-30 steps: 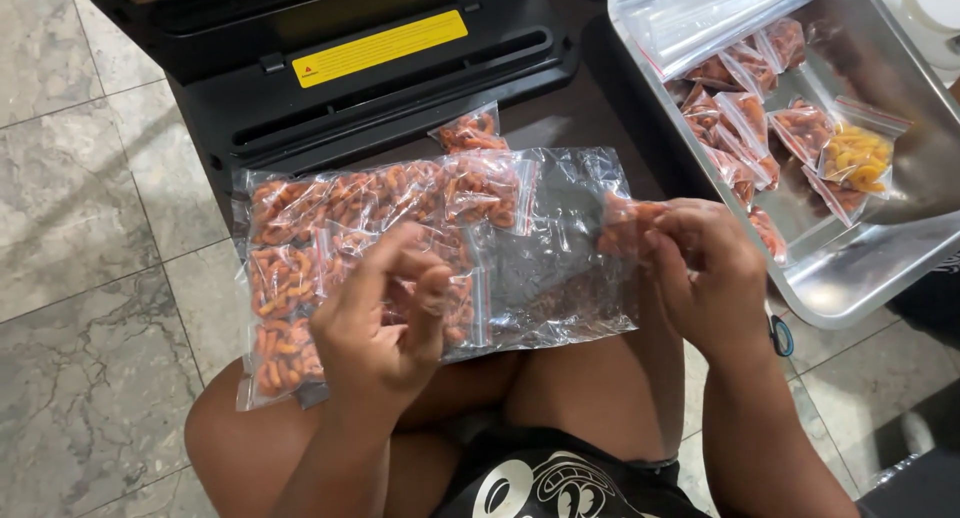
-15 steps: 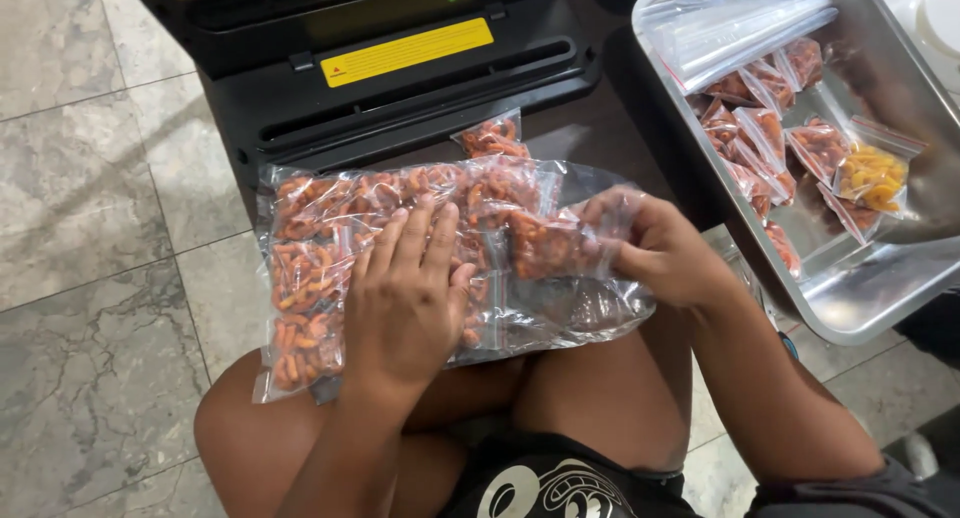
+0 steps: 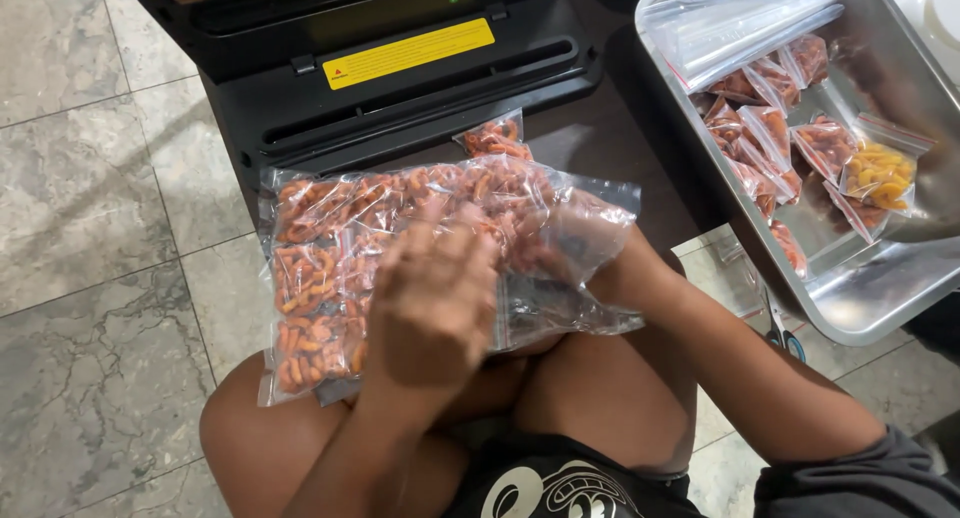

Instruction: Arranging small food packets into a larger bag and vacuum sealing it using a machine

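- Left hand (image 3: 430,308) is lying flat, fingers spread, pressing down on top of the big clear bag (image 3: 420,268); nothing pinched, just palm weight on the plastic.
- Right hand (image 3: 590,263) is sitting inside the bag's open end; you're reaching in past the wrist, and the plastic is blurring the fingers, so I cannot tell whether they're closed on anything.
- Big clear bag is resting across your knees, just in front of the black sealing machine (image 3: 380,68), and it's holding many small packets of orange snacks (image 3: 310,298).
- One loose small packet (image 3: 495,136) is lying on the machine's front edge, touching the big bag's far side.
- Change from a second ago: both hands were fiddling at the bag's near edge then, with the right half of the bag looking empty. Half a second ago the left palm was already going flat and packets were filling that right half.
- Now the right hand is gone deeper in and the contents are spreading more evenly; my read is you're packing and levelling the packets rather than opening the bag.
- Metal tray (image 3: 880,288) is sitting to your right with more small packets, one holding yellow snacks (image 3: 880,173), plus a stack of empty clear bags (image 3: 740,23).
- Scissors (image 3: 785,333) are peeking out below the tray's near edge on the tiled floor (image 3: 90,228).
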